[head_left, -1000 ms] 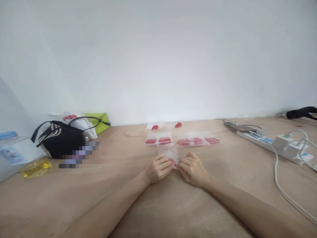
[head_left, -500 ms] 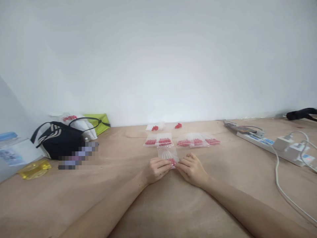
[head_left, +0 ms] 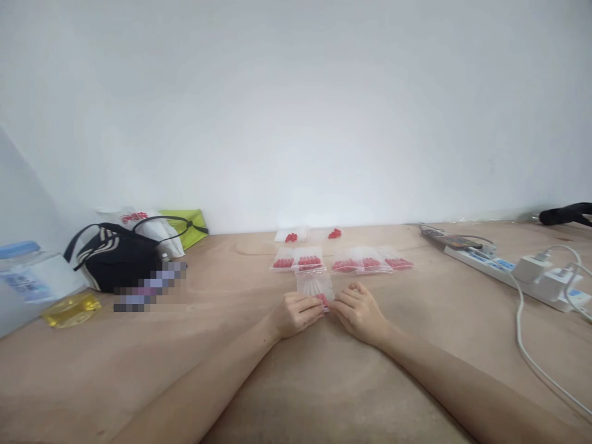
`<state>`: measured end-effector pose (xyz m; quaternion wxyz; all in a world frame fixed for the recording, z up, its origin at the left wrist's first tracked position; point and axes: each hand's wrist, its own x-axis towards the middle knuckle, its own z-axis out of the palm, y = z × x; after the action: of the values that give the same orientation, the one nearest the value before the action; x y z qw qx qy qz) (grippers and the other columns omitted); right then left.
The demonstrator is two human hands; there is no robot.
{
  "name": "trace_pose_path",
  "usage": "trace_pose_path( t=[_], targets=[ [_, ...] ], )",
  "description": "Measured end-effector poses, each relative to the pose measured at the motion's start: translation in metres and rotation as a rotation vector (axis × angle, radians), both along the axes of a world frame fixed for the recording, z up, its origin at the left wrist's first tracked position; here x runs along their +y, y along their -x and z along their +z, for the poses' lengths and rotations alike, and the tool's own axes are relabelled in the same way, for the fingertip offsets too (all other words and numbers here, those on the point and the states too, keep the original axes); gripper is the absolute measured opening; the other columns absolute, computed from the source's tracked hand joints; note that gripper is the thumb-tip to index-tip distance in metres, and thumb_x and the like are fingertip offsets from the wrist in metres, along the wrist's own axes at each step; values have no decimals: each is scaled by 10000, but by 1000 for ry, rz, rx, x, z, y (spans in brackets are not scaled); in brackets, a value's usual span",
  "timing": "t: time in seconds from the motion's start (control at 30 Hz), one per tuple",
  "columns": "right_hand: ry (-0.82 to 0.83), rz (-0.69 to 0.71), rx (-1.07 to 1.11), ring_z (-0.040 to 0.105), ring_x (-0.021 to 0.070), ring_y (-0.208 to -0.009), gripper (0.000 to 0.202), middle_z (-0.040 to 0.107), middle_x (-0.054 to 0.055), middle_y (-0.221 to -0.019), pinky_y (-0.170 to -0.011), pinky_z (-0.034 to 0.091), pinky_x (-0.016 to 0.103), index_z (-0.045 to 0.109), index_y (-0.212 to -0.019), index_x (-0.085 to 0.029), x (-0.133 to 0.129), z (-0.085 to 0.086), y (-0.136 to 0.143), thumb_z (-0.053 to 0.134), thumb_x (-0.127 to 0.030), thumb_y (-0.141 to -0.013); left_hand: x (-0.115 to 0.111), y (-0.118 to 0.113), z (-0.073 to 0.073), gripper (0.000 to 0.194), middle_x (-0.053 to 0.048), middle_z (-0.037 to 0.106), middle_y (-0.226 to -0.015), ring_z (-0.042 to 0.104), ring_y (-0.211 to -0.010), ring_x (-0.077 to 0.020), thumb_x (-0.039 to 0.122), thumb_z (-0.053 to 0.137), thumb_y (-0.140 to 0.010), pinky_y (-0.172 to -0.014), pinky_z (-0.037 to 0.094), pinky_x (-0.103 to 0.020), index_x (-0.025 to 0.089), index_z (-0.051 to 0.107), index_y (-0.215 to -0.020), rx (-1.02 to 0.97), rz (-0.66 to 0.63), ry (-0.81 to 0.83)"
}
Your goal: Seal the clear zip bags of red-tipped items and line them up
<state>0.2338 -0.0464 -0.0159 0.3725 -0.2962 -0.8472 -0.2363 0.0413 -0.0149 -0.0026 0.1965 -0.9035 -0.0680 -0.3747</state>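
Observation:
Between my hands lies a clear plastic bag point(head_left: 315, 284) with small red pieces at its near end. My left hand point(head_left: 296, 314) pinches the bag's near edge from the left, its fingertips by the red pieces. From the right, my right hand point(head_left: 359, 313) is closed on the near right corner, its fingertips close to the left ones. Just beyond them, flat bags of red pieces point(head_left: 309, 260) lie at the left, and more filled bags point(head_left: 370, 261) overlap in a row at the right.
Farther back are two loose piles of red pieces point(head_left: 335, 234), one beside white bags point(head_left: 298, 233). A power strip point(head_left: 481, 258) with chargers, white cables and a phone point(head_left: 453, 239) sits right. At left stand a black bag point(head_left: 118, 259), a plastic jug point(head_left: 34, 277) and a yellow package point(head_left: 71, 309).
Both hands stay on the same bag, with only a slight shift of the fingers. The whole view has moved a little as the head turned.

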Motion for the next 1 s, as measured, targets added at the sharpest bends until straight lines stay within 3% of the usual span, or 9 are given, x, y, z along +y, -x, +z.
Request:
trace_pose_path(
  t=[0.3, 0.8, 1.0],
  targets=[
    [-17, 24, -73, 407, 128, -600, 224, 494, 9, -584, -654, 263, 294, 568, -710, -150, -6, 6, 2, 375, -95, -810, -3, -2, 1, 62, -13, 670, -771, 619, -676, -120, 139, 539, -761, -538, 478, -210, 150, 594, -787, 11, 8, -90],
    [-11, -4, 6, 412, 120, -605, 224, 496, -3, -574, -709, 256, 309, 560, -702, -160, -5, 10, -1, 368, -91, -796, 0, 6, 6, 100, -37, 657, -790, 608, -695, -119, 127, 481, -797, -618, 493, -238, 146, 570, -839, 28, 59, -169],
    [2, -28, 61, 413, 110, -584, 225, 511, -8, -562, -711, 251, 304, 556, -678, -161, -3, 12, -5, 385, -109, -814, 1, 13, 18, 147, -40, 626, -693, 576, -654, -130, 114, 417, -831, -589, 466, -255, 133, 549, -768, 48, 135, -259]
  ],
)
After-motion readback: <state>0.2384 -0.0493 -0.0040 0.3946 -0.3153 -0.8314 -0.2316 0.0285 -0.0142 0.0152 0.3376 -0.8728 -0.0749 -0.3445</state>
